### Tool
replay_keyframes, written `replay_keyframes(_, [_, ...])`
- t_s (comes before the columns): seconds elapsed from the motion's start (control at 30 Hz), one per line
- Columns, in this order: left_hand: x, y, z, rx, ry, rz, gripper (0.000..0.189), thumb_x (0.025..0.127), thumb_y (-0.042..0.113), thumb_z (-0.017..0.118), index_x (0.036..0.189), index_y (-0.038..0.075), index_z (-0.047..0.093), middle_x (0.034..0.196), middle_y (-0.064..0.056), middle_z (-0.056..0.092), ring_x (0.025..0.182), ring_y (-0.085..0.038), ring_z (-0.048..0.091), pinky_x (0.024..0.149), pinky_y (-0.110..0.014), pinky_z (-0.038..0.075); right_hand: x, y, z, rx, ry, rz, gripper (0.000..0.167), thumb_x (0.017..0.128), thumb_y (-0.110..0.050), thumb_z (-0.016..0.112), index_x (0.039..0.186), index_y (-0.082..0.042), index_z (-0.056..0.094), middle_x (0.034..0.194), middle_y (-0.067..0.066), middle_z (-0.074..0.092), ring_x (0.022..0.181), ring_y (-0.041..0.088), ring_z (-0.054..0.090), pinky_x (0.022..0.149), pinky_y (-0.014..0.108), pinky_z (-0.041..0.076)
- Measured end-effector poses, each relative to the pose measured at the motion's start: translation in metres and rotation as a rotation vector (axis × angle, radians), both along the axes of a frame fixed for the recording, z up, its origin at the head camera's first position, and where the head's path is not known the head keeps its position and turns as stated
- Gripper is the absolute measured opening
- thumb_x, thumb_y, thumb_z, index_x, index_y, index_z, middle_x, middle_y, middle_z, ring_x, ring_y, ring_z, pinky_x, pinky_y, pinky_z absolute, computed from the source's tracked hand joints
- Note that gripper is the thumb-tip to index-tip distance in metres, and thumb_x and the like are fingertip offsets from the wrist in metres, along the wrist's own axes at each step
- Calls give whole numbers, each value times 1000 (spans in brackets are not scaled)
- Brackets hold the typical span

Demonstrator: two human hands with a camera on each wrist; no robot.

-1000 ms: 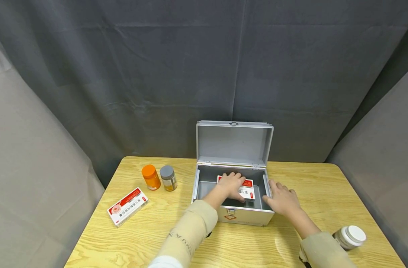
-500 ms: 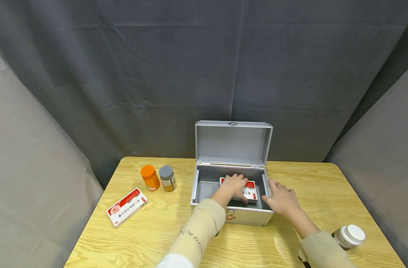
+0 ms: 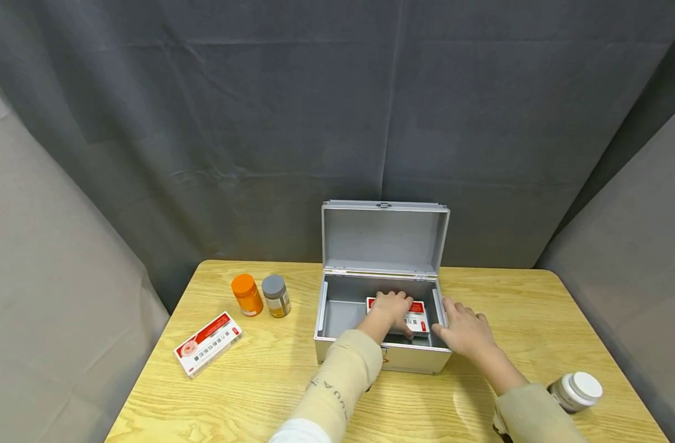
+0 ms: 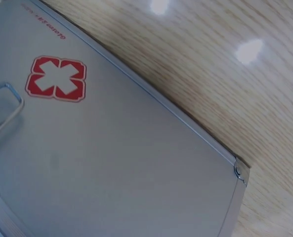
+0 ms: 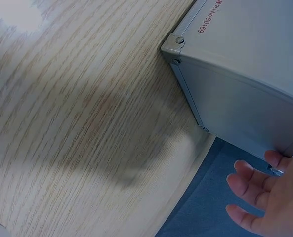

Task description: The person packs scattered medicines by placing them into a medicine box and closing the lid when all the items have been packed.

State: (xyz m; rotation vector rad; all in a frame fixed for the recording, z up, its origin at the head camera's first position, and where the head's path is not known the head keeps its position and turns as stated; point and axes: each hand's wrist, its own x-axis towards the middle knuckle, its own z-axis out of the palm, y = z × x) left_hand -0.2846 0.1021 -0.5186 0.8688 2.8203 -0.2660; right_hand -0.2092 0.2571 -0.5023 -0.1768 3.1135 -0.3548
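An aluminium first-aid case (image 3: 416,360) stands on the table with its lid raised. My left hand (image 3: 391,312) reaches inside and holds a red-and-white medicine box (image 3: 417,321), thumb on the near side and fingers across its top. That hand covers the box's left part. At the case's right wall, my right hand (image 3: 466,329) grips the rim with the thumb over the inner side. The right wrist view shows its fingers (image 5: 252,185) outside, one at the case's side. In the left wrist view only the case front with a red cross emblem (image 4: 56,79) shows, not the hand.
To the left lies another red-and-white medicine box (image 3: 208,344). Behind it stand an orange bottle (image 3: 247,296) and a grey-capped bottle (image 3: 276,298). A white-lidded jar (image 3: 576,392) is by my right sleeve. A dark curtain (image 3: 259,123) hangs behind the wooden table (image 3: 248,400).
My left hand and the medicine box have moved slightly right and nearer inside the case. My right hand has stayed at the case's right wall.
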Motion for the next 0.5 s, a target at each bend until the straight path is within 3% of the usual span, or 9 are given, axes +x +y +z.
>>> replay_keyframes(0.5, [6, 6, -5, -28, -4, 24, 83, 58, 61, 73, 130, 29, 47, 123, 10, 49, 109, -13, 50, 86, -36, 40, 1, 0, 1, -6, -9, 3, 63, 83, -39, 54, 128, 1, 37, 115, 27, 52, 103, 46, 50, 80, 64, 35])
